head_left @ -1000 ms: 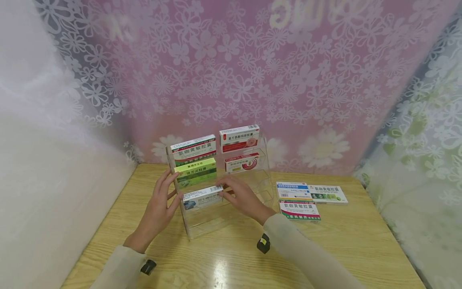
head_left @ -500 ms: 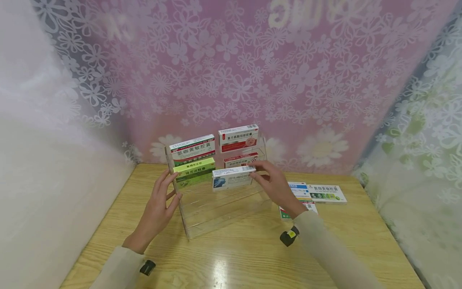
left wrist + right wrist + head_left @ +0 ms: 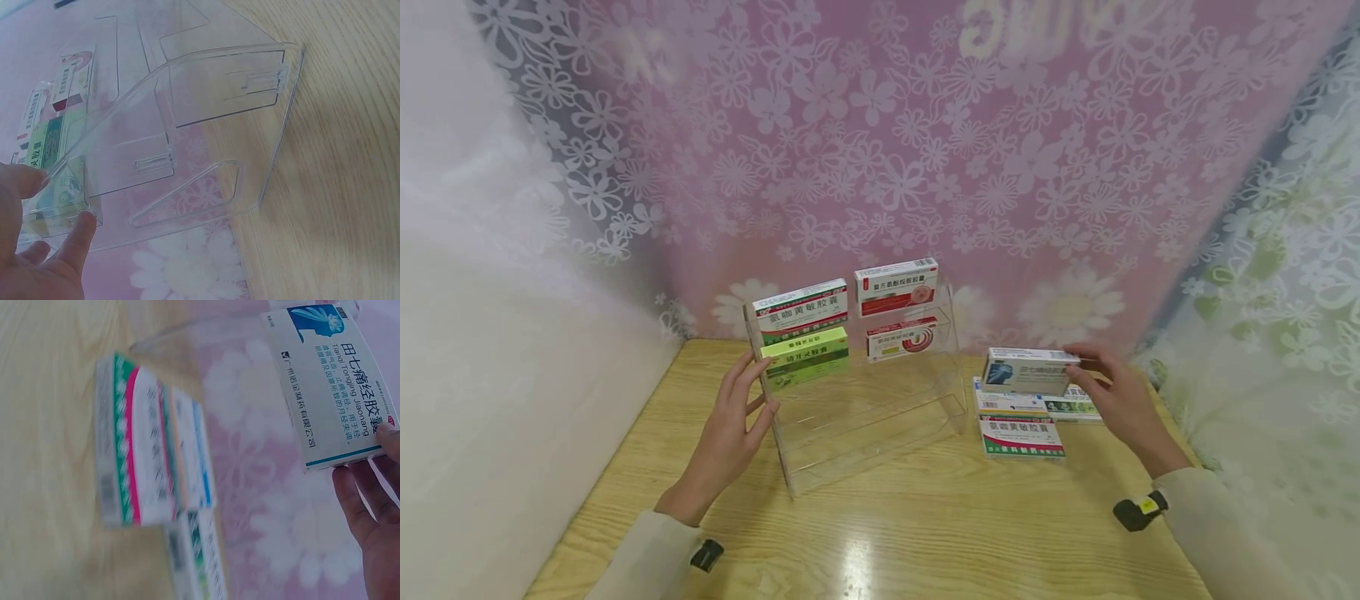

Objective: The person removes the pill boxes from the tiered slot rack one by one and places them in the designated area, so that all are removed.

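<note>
- Well, at the left of the frame my left hand (image 3: pixel 724 433), fingers loosely bent and parted, holds the side edge of the clear stand (image 3: pixel 880 433)
- At the right of the frame my right hand (image 3: pixel 1127 408) pinches, thumb and fingers on one end of the white box with a blue picture (image 3: pixel 1027 372)
- That box is held up right of centre, apart from three lying on the wooden table (image 3: pixel 880 533): a red-and-green box (image 3: pixel 1021 435), a blue-striped box (image 3: pixel 1007 401), a green-patterned box (image 3: pixel 1070 408)
- Near the centre, the stand bears a yellow-green box (image 3: pixel 805 360) and a red-edged box (image 3: pixel 891 340)
- Above those, a red-striped box (image 3: pixel 801 312) and a red-bottomed box (image 3: pixel 895 287)
- Across the top, a pink flowered backdrop (image 3: pixel 880 167)
</note>
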The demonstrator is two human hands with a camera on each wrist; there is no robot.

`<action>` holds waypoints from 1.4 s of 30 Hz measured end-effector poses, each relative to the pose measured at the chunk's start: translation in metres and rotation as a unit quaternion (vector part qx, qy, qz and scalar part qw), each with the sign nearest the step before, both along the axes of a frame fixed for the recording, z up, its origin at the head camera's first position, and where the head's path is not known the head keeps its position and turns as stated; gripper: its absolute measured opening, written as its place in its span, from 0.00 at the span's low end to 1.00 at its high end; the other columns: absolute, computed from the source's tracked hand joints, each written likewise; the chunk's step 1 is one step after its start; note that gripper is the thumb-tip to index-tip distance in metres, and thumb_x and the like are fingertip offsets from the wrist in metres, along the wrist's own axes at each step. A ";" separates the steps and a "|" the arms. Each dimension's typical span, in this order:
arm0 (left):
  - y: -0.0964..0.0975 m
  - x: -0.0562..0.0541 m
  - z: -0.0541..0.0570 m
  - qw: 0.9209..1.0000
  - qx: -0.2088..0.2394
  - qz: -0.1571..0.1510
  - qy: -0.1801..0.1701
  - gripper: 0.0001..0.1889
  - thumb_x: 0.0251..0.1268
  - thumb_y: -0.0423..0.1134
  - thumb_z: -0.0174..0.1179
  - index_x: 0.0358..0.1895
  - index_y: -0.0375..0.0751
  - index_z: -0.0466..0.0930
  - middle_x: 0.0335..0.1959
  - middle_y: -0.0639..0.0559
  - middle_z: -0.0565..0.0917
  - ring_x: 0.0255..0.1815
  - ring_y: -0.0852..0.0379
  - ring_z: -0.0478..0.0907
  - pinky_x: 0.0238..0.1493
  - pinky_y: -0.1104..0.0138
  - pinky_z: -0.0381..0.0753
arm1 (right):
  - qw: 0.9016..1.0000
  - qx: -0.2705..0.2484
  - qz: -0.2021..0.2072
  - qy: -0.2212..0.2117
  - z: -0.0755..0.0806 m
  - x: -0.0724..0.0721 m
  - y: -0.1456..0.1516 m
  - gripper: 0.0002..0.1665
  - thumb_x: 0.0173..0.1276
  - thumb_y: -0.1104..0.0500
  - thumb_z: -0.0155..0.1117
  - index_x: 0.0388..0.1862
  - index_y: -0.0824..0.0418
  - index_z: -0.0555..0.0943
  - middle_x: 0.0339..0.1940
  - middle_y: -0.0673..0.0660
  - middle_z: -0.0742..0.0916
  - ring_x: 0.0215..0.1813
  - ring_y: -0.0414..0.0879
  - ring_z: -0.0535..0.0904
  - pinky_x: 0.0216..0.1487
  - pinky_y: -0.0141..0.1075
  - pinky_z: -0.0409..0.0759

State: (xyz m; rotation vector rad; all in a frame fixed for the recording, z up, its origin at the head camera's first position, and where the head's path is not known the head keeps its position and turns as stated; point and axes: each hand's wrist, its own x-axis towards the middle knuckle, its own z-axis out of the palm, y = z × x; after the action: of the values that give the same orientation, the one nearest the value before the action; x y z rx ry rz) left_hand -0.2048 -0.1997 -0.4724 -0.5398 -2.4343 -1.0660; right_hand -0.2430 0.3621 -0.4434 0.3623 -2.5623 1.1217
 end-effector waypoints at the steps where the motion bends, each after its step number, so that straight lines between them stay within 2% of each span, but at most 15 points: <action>1: 0.000 0.000 0.000 1.000 -0.001 -0.001 0.000 0.37 0.80 0.27 0.63 0.86 0.42 0.58 0.87 0.31 0.53 0.79 0.28 0.69 0.64 0.47 0.90 | 1.000 0.006 -0.005 -0.005 -0.003 0.003 0.012 0.25 0.88 0.58 0.59 0.78 0.63 0.76 0.67 0.61 0.82 0.58 0.16 0.71 0.53 0.07 0.73; 4: 0.000 0.000 0.000 1.000 0.000 -0.002 0.001 0.37 0.81 0.27 0.62 0.86 0.42 0.58 0.87 0.31 0.53 0.79 0.28 0.69 0.64 0.47 0.90 | 0.999 0.025 -0.020 -0.032 -0.013 0.013 0.047 0.26 0.89 0.56 0.58 0.79 0.63 0.74 0.66 0.54 0.81 0.57 0.14 0.70 0.49 0.08 0.74; 8: 0.000 0.000 0.000 1.000 0.002 0.001 0.001 0.37 0.81 0.28 0.62 0.86 0.42 0.58 0.87 0.32 0.53 0.80 0.29 0.68 0.64 0.47 0.90 | 0.997 0.028 -0.025 -0.069 -0.029 0.020 0.086 0.27 0.89 0.56 0.57 0.80 0.63 0.73 0.64 0.34 0.77 0.56 0.12 0.70 0.45 0.12 0.78; 10: 0.000 0.000 0.000 1.000 0.002 0.000 0.004 0.37 0.81 0.27 0.62 0.86 0.42 0.58 0.87 0.31 0.53 0.80 0.28 0.68 0.64 0.47 0.90 | 0.996 0.020 -0.024 -0.084 -0.038 0.023 0.103 0.27 0.89 0.56 0.57 0.80 0.64 0.72 0.62 0.27 0.76 0.56 0.12 0.72 0.44 0.14 0.81; 14: 0.000 0.000 0.000 1.000 0.002 -0.006 0.010 0.37 0.80 0.26 0.62 0.86 0.41 0.58 0.87 0.30 0.53 0.79 0.27 0.68 0.63 0.46 0.90 | 0.993 0.011 -0.013 -0.118 -0.054 0.029 0.128 0.29 0.90 0.55 0.56 0.81 0.67 0.70 0.58 0.24 0.77 0.53 0.17 0.78 0.44 0.21 0.88; 21: 0.001 0.000 0.000 1.000 0.002 -0.001 0.001 0.37 0.80 0.27 0.63 0.86 0.42 0.58 0.87 0.32 0.53 0.80 0.29 0.69 0.64 0.48 0.90 | 0.975 -0.002 -0.012 -0.223 -0.071 0.030 0.148 0.35 0.92 0.48 0.51 0.83 0.71 0.66 0.61 0.35 0.79 0.52 0.18 0.78 0.48 0.31 0.92; 25: 0.000 -0.001 0.000 1.000 0.002 0.001 -0.002 0.38 0.80 0.28 0.63 0.86 0.43 0.58 0.88 0.32 0.53 0.80 0.29 0.69 0.64 0.48 0.90 | 0.973 -0.004 -0.017 -0.230 -0.080 0.026 0.151 0.37 0.92 0.47 0.51 0.83 0.73 0.65 0.62 0.31 0.76 0.51 0.16 0.76 0.47 0.28 0.91; 27: 0.000 -0.001 0.000 1.000 0.001 0.001 -0.001 0.38 0.80 0.28 0.63 0.86 0.42 0.58 0.87 0.32 0.53 0.80 0.29 0.69 0.64 0.48 0.90 | 0.975 0.000 -0.023 -0.223 -0.084 0.022 0.150 0.38 0.91 0.47 0.52 0.83 0.74 0.64 0.64 0.38 0.80 0.51 0.15 0.76 0.46 0.27 0.90; 28: 0.000 -0.001 0.000 1.000 0.001 0.000 -0.001 0.38 0.80 0.28 0.63 0.86 0.42 0.58 0.87 0.32 0.53 0.79 0.29 0.69 0.64 0.48 0.90 | 0.976 0.006 -0.029 -0.218 -0.086 0.022 0.150 0.38 0.91 0.47 0.53 0.83 0.74 0.64 0.65 0.45 0.83 0.51 0.16 0.75 0.45 0.26 0.90; 30: 0.000 0.000 0.000 1.000 0.001 -0.001 -0.001 0.38 0.81 0.28 0.63 0.87 0.42 0.58 0.88 0.32 0.53 0.79 0.29 0.70 0.64 0.49 0.90 | 0.976 0.029 -0.043 -0.213 -0.088 0.020 0.148 0.39 0.91 0.47 0.54 0.83 0.75 0.64 0.71 0.64 0.83 0.53 0.24 0.80 0.43 0.26 0.89; 32: -0.001 0.000 0.000 1.000 0.001 -0.003 -0.002 0.38 0.81 0.28 0.63 0.87 0.42 0.57 0.88 0.32 0.53 0.79 0.29 0.70 0.64 0.49 0.90 | 0.974 0.060 -0.061 -0.212 -0.091 0.019 0.146 0.41 0.90 0.45 0.55 0.83 0.75 0.63 0.75 0.79 0.75 0.57 0.42 0.86 0.43 0.30 0.89; 34: -0.001 0.000 0.000 1.000 0.001 -0.004 -0.003 0.38 0.81 0.28 0.62 0.87 0.43 0.57 0.88 0.32 0.52 0.79 0.29 0.70 0.64 0.49 0.90 | 0.970 0.089 -0.074 -0.215 -0.094 0.018 0.144 0.44 0.88 0.42 0.58 0.83 0.75 0.63 0.75 0.83 0.73 0.61 0.63 0.86 0.45 0.36 0.89; 36: -0.001 0.000 0.000 1.000 0.000 -0.003 -0.004 0.37 0.81 0.28 0.62 0.87 0.43 0.57 0.88 0.32 0.52 0.79 0.30 0.69 0.65 0.49 0.90 | 0.966 0.105 -0.072 -0.226 -0.098 0.017 0.143 0.48 0.86 0.40 0.61 0.84 0.75 0.61 0.75 0.84 0.71 0.65 0.79 0.79 0.47 0.41 0.89; 38: -0.001 0.000 0.000 1.000 0.001 -0.002 -0.004 0.37 0.82 0.28 0.62 0.87 0.44 0.57 0.88 0.32 0.52 0.80 0.29 0.69 0.65 0.49 0.90 | 0.964 0.107 -0.065 -0.234 -0.103 0.016 0.141 0.51 0.84 0.40 0.64 0.85 0.75 0.59 0.74 0.85 0.70 0.65 0.80 0.79 0.48 0.45 0.89; 42: 0.000 0.000 0.000 1.000 0.002 -0.002 0.000 0.37 0.82 0.28 0.61 0.87 0.43 0.57 0.87 0.32 0.53 0.79 0.28 0.69 0.64 0.47 0.90 | 0.964 0.098 -0.060 -0.239 -0.108 0.015 0.136 0.52 0.84 0.41 0.65 0.86 0.75 0.57 0.76 0.86 0.67 0.64 0.79 0.79 0.43 0.37 0.88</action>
State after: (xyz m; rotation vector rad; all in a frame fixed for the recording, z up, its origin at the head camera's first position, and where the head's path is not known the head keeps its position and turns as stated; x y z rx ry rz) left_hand -0.2043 -0.2002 -0.4725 -0.5426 -2.4313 -1.0731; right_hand -0.2278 0.4986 -0.5510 -0.0326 -3.0779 1.0104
